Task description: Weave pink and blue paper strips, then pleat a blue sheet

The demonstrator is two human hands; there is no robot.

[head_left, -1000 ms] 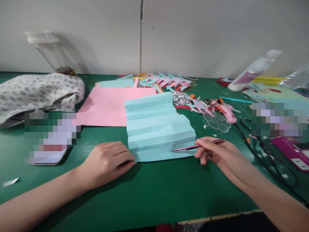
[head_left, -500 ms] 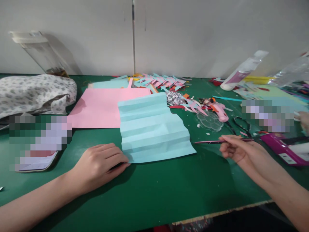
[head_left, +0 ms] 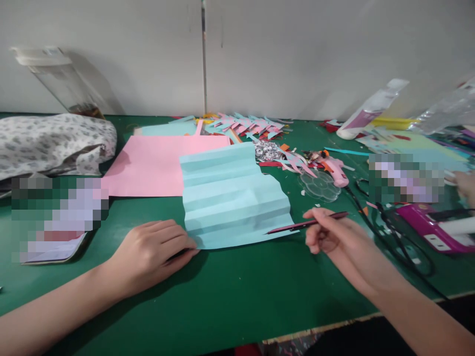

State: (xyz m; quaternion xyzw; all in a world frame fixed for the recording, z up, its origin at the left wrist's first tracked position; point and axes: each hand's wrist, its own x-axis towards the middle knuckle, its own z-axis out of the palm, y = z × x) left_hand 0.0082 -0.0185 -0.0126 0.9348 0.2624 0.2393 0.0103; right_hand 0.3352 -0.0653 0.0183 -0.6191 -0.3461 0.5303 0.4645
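Observation:
A light blue sheet of paper (head_left: 232,195) with accordion folds lies on the green table (head_left: 237,296). My left hand (head_left: 154,252) rests curled on the table, its fingertips pressing the sheet's near left corner. My right hand (head_left: 334,235) pinches a thin dark pink stick (head_left: 306,223). The stick's tip lies over the sheet's near right corner. A pink sheet (head_left: 159,163) lies behind the blue one, partly under it.
A patterned cloth bag (head_left: 52,143) sits at the left. Paper scraps (head_left: 248,126), a pink glue gun (head_left: 336,170) with black cable (head_left: 393,232), a clear flower-shaped dish (head_left: 319,185) and a magenta box (head_left: 430,225) crowd the right. Another person's hand (head_left: 465,185) shows at the right edge.
My right hand, which had swung right away from the blue sheet half a second ago, has come back left, putting the stick's tip over the sheet's corner again. My left hand has stayed put.

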